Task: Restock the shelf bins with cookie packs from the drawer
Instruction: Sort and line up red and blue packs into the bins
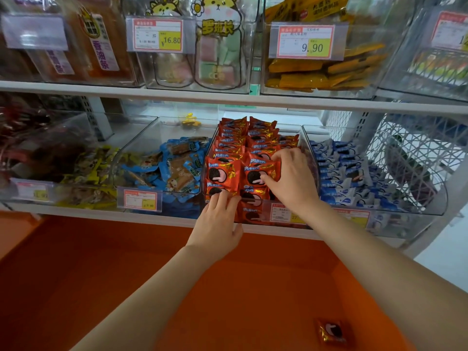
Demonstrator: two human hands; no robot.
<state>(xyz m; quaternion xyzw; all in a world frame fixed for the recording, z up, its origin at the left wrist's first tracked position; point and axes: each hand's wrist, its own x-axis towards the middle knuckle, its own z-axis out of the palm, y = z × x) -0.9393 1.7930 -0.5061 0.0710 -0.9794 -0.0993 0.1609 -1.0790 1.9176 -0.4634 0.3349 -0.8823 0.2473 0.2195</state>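
Red cookie packs [238,145] stand crammed in the centre bin [305,138], the left hand [217,219] pressing flat on the front row, the right hand [291,178] pinching one; letting go may tip them over the lip into the orange drawer [101,274]

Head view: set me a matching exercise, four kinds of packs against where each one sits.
1. red cookie packs
2. white and blue packs
3. single red pack
4. yellow packs

A. upper shelf, behind the 9.90 tag
B. orange drawer floor
C. under the right hand
D. just right of the red cookie packs

Pairs: 1-C, 2-D, 3-B, 4-A.
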